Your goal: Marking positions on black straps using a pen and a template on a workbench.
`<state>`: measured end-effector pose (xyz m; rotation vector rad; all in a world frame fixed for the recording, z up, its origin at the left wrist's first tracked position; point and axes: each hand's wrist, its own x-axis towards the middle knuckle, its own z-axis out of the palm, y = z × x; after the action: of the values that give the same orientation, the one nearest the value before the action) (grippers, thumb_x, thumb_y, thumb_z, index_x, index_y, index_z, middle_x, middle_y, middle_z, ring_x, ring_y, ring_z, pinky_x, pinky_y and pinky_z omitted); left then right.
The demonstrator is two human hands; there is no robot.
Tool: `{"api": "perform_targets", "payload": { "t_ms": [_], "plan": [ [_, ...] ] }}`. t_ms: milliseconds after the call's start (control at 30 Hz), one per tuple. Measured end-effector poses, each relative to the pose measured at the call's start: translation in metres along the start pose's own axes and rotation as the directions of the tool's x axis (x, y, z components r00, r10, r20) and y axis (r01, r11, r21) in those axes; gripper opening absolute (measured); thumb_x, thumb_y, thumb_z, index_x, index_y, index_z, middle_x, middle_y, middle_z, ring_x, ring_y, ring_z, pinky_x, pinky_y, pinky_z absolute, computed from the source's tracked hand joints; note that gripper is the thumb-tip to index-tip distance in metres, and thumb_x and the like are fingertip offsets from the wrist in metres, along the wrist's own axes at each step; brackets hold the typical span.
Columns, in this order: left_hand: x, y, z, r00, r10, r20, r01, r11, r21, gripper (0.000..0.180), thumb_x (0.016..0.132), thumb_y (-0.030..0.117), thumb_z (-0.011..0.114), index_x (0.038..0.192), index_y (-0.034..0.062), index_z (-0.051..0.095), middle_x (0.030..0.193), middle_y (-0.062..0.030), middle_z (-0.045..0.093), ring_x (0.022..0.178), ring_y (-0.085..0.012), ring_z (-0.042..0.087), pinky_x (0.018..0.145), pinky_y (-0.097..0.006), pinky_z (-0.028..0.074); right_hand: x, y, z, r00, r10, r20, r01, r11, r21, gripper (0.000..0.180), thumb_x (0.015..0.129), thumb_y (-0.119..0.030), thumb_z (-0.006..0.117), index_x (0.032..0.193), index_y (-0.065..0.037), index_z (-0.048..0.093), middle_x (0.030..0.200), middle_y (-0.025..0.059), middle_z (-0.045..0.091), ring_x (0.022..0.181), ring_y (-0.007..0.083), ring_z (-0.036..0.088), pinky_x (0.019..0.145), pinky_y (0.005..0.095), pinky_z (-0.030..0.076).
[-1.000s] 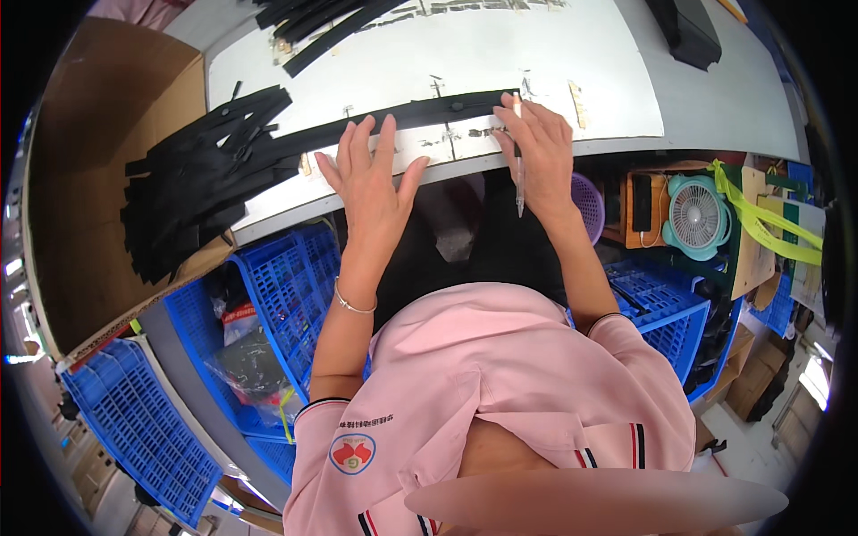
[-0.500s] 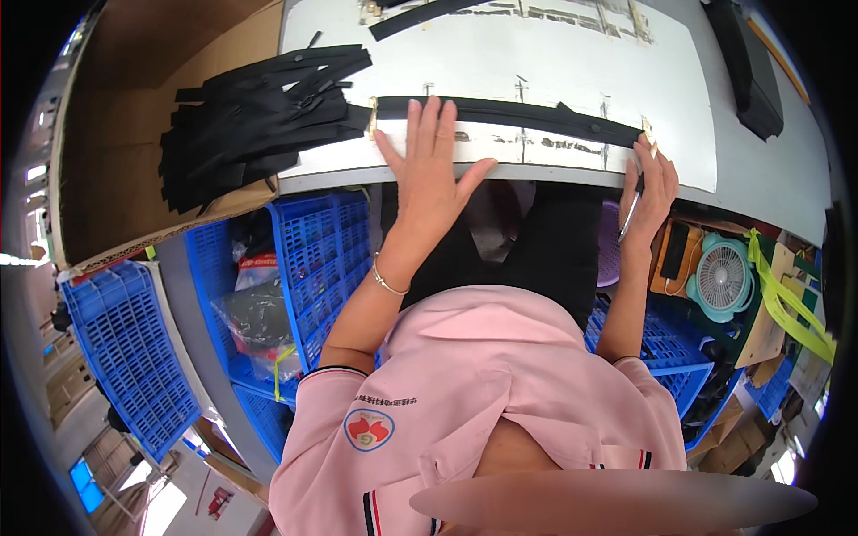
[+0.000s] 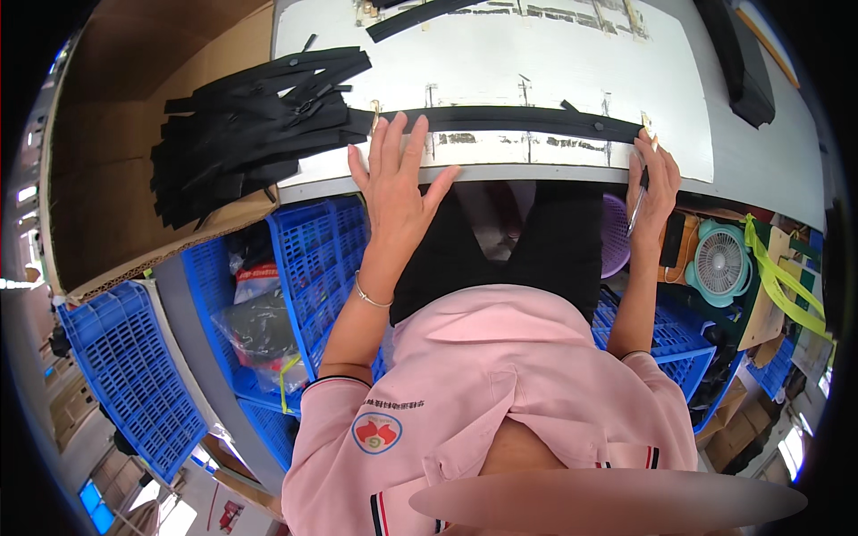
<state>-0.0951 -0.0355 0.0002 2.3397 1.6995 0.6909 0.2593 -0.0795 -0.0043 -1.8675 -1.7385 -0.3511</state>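
Note:
A long black zipper (image 3: 509, 119) lies stretched left to right along the near part of a white marked board (image 3: 500, 67). My left hand (image 3: 393, 183) is open, fingers spread, its fingertips resting at the zipper's left end. At the other end, my right hand (image 3: 655, 183) has its fingertips on the zipper tip, beside a tape-like mark on the board. A pen (image 3: 637, 207) is tucked in the curled fingers of that hand, pointing down toward me. Left of the board, a heap of black zippers (image 3: 250, 129) hangs partly over an open cardboard box.
The cardboard box (image 3: 107, 192) stands at the left. Another black strip (image 3: 420, 20) lies at the board's far side, and a long black object (image 3: 737, 67) at the far right. Below the table are blue crates (image 3: 326, 268), a purple basket (image 3: 615, 237) and a small teal fan (image 3: 719, 262).
My left hand has slid left and a little nearer to me, toward the zipper's left end. My right hand stays at the right end, with the pen turned slightly.

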Motion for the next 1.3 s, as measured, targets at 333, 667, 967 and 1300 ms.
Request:
{"api": "perform_targets", "payload": {
  "t_ms": [333,667,967,1300],
  "plan": [
    [-0.002,-0.004,0.006,0.994,0.038,-0.102,-0.037,0.999,0.01,0.068,0.086,0.042,0.078,0.143,0.0108,0.057,0.148,-0.0124,0.051,0.143,-0.0338,0.041,0.119,-0.062,0.014,0.048,-0.103,-0.002,0.92,0.214,0.328,-0.387,0.628,0.675,0.028,0.103,-0.02,0.062,0.126,-0.006,0.069,0.103,0.0065,0.076,0.109,0.02,0.068,0.1,0.0323,0.048],
    [-0.002,-0.003,0.009,0.993,0.025,-0.118,-0.027,0.999,-0.021,0.071,0.084,0.045,0.078,0.143,0.0123,0.056,0.145,-0.0111,0.052,0.143,-0.0318,0.042,0.118,-0.063,0.016,0.07,-0.19,0.075,0.878,-0.027,0.478,-0.396,0.52,0.757,0.023,0.101,-0.015,0.063,0.098,0.004,0.075,0.1,0.0015,0.072,0.074,0.0072,0.06,0.066,0.0222,0.046],
    [-0.003,-0.007,0.013,0.987,0.027,-0.156,-0.033,0.999,-0.035,0.071,0.083,0.045,0.078,0.143,0.0117,0.056,0.145,-0.0109,0.053,0.142,-0.031,0.043,0.118,-0.063,0.016,0.067,-0.194,0.082,0.927,-0.068,0.368,-0.269,0.562,0.782,0.021,0.097,-0.012,0.066,0.093,0.008,0.072,0.098,0.0069,0.075,0.066,0.0122,0.065,0.06,0.0262,0.049],
    [-0.001,-0.005,0.014,0.983,0.033,-0.183,-0.04,0.999,-0.036,0.069,0.082,0.043,0.08,0.14,0.0105,0.059,0.143,-0.0118,0.055,0.141,-0.0326,0.045,0.117,-0.062,0.017,0.065,-0.188,0.078,0.877,-0.122,0.465,-0.365,0.461,0.809,0.026,0.101,-0.013,0.062,0.09,0.009,0.071,0.086,0.0003,0.072,0.067,0.0043,0.056,0.058,0.0226,0.043]
  ]
}}
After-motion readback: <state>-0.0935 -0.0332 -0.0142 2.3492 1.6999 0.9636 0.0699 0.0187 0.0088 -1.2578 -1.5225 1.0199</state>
